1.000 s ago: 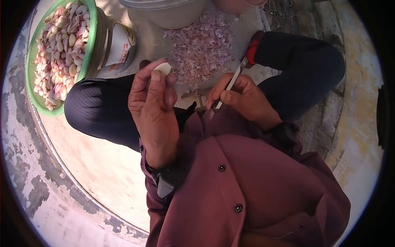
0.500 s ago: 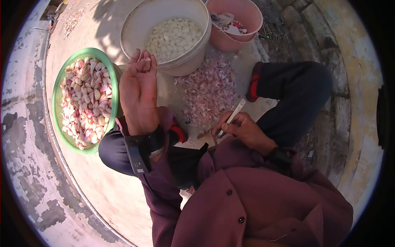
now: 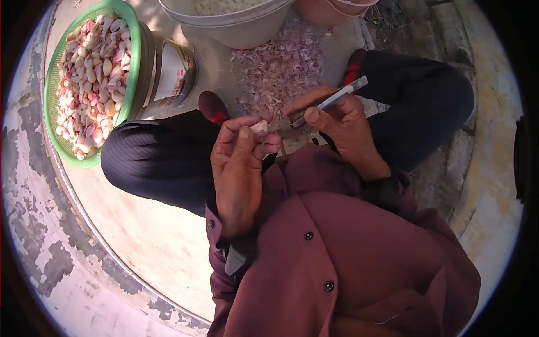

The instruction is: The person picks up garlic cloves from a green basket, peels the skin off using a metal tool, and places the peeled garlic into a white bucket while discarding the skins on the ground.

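Between the thumb and fingers of my left hand [image 3: 241, 163] is a garlic clove [image 3: 260, 127], held in front of my lap. My right hand [image 3: 342, 123] is closed round a knife with a pale handle [image 3: 345, 92]; its dark blade points toward the clove, a small gap apart. Below both hands, garlic skins [image 3: 281, 73] lie in a heap on the ground. Unpeeled cloves [image 3: 95, 78] fill a green basket [image 3: 135, 50] at the left.
A white bucket [image 3: 241, 31] with peeled cloves stands at the top, beside a pink bucket [image 3: 320, 12]. Under the basket's right side is a printed tub [image 3: 171, 73]. My bent knees flank the skins. A stone edge [image 3: 443, 50] runs along the right.
My left hand has come from beside the white bucket to my lap, near the knife. My right hand has risen slightly, turning the knife. The view has shifted, so basket and buckets sit higher.
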A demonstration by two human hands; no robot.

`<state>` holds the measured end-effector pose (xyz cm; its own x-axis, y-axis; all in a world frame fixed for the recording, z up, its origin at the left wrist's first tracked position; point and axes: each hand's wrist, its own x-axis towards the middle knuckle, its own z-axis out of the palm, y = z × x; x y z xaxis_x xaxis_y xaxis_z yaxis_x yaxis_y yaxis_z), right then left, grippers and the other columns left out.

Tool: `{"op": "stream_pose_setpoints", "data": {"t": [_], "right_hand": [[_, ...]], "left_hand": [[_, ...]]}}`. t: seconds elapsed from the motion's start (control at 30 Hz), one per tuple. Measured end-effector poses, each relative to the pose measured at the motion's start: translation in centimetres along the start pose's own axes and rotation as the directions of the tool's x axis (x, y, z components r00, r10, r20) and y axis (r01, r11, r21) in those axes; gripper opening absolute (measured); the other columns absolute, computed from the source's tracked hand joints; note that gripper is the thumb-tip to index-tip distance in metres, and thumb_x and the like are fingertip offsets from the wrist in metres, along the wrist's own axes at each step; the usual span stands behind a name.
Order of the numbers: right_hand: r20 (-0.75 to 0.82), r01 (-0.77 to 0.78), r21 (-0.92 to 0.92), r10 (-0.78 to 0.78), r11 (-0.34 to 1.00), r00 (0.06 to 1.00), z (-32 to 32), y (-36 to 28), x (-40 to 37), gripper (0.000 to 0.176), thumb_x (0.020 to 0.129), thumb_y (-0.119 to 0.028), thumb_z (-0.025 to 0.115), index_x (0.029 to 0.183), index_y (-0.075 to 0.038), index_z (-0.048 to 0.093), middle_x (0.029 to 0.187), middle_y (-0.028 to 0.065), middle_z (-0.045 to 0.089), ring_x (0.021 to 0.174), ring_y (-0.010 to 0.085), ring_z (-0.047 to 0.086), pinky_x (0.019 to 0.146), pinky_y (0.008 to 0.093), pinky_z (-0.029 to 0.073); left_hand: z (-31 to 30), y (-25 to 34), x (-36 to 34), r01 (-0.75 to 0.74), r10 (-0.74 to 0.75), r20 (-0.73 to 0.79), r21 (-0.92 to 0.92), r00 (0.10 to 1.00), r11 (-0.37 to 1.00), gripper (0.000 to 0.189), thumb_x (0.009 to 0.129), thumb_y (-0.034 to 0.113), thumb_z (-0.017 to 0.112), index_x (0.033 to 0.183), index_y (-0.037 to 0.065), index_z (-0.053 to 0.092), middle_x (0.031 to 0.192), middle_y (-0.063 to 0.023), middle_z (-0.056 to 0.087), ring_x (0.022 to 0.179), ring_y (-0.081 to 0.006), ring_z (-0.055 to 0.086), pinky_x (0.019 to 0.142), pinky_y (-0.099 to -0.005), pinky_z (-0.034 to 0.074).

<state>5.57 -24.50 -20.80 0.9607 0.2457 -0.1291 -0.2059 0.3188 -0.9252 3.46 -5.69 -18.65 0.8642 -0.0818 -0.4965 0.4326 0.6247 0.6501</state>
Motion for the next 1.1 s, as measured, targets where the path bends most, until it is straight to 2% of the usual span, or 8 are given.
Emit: {"op": "stream_pose_setpoints", "data": {"t": [0.2, 0.37, 0.43, 0.6, 0.67, 0.8, 1.03, 1.1], "right_hand": [[0.078, 0.083, 0.000, -0.083, 0.997, 0.994, 2.1, -0.8, -0.4, 0.021, 0.090, -0.012, 0.065, 0.106, 0.002, 0.060, 0.103, 0.0167, 0.066, 0.097, 0.0194, 0.063, 0.087, 0.0325, 0.050], [0.074, 0.057, -0.021, -0.055, 0.998, 0.996, 2.7, -1.2, -1.2, 0.021, 0.090, -0.011, 0.064, 0.106, 0.003, 0.059, 0.103, 0.0178, 0.066, 0.097, 0.0206, 0.063, 0.087, 0.0334, 0.051], [0.066, 0.028, -0.018, -0.027, 0.999, 0.997, 2.8, -1.4, -1.4, 0.021, 0.090, -0.011, 0.064, 0.105, 0.003, 0.058, 0.103, 0.0180, 0.066, 0.097, 0.0207, 0.063, 0.087, 0.0334, 0.051], [0.040, 0.240, -0.140, -0.237, 0.961, 0.971, 3.3, -1.8, -1.5, 0.022, 0.090, -0.011, 0.064, 0.105, 0.004, 0.058, 0.104, 0.0192, 0.065, 0.097, 0.0213, 0.063, 0.087, 0.0333, 0.051], [0.049, 0.245, -0.194, -0.240, 0.950, 0.969, 3.3, -2.2, -1.5, 0.023, 0.089, -0.011, 0.065, 0.105, 0.004, 0.058, 0.104, 0.0193, 0.064, 0.097, 0.0213, 0.063, 0.087, 0.0330, 0.051], [0.078, 0.282, -0.280, -0.271, 0.918, 0.959, 3.2, -2.7, -1.6, 0.023, 0.089, -0.012, 0.066, 0.103, 0.004, 0.058, 0.103, 0.0197, 0.064, 0.095, 0.0211, 0.063, 0.086, 0.0326, 0.050], [0.030, 0.226, -0.206, -0.224, 0.952, 0.974, 3.4, -2.1, -2.0, 0.023, 0.089, -0.013, 0.065, 0.103, 0.003, 0.058, 0.102, 0.0193, 0.065, 0.094, 0.0208, 0.063, 0.085, 0.0322, 0.051], [-0.018, 0.202, -0.014, -0.202, 0.979, 0.979, 3.6, -1.3, -1.9, 0.021, 0.090, -0.013, 0.064, 0.102, 0.003, 0.058, 0.100, 0.0187, 0.065, 0.094, 0.0205, 0.064, 0.084, 0.0318, 0.052]], "left_hand": [[0.2, -0.9, -1.1, -0.068, 0.068, 0.039, -0.011, 0.997, 0.998, 0.020, 0.097, 0.017, 0.055, 0.105, -0.001, 0.055, 0.088, -0.0084, 0.063, 0.072, -0.0129, 0.062, 0.065, -0.0249, 0.050], [0.3, -1.0, -1.6, -0.188, 0.186, 0.026, 0.129, 0.982, 0.974, 0.017, 0.093, 0.016, 0.061, 0.100, 0.002, 0.057, 0.078, -0.0042, 0.063, 0.062, -0.0087, 0.056, 0.057, -0.0206, 0.043], [0.3, -0.9, -1.5, -0.201, 0.197, 0.043, 0.136, 0.979, 0.970, 0.016, 0.093, 0.016, 0.062, 0.099, 0.002, 0.058, 0.078, -0.0039, 0.063, 0.062, -0.0078, 0.054, 0.056, -0.0197, 0.041], [1.3, -0.9, -2.0, -0.170, 0.168, 0.029, 0.098, 0.985, 0.981, 0.015, 0.092, 0.015, 0.063, 0.097, 0.003, 0.057, 0.080, -0.0036, 0.062, 0.061, -0.0063, 0.053, 0.054, -0.0182, 0.040], [1.7, -1.2, -2.1, -0.266, 0.268, 0.008, 0.159, 0.963, 0.951, 0.015, 0.092, 0.015, 0.063, 0.098, 0.003, 0.055, 0.083, -0.0041, 0.061, 0.061, -0.0064, 0.053, 0.054, -0.0178, 0.039], [2.5, -1.1, -2.5, -0.291, 0.302, -0.040, 0.170, 0.953, 0.941, 0.016, 0.092, 0.015, 0.063, 0.100, 0.003, 0.054, 0.084, -0.0046, 0.060, 0.062, -0.0063, 0.053, 0.053, -0.0173, 0.039], [2.7, -1.1, -2.8, -0.314, 0.325, -0.033, 0.186, 0.945, 0.931, 0.015, 0.093, 0.014, 0.062, 0.100, 0.003, 0.054, 0.086, -0.0048, 0.060, 0.059, -0.0064, 0.053, 0.050, -0.0162, 0.038], [2.6, -1.2, -2.8, -0.327, 0.338, -0.037, 0.175, 0.940, 0.929, 0.015, 0.093, 0.014, 0.062, 0.099, 0.003, 0.054, 0.085, -0.0048, 0.059, 0.059, -0.0063, 0.053, 0.049, -0.0163, 0.038]]}}
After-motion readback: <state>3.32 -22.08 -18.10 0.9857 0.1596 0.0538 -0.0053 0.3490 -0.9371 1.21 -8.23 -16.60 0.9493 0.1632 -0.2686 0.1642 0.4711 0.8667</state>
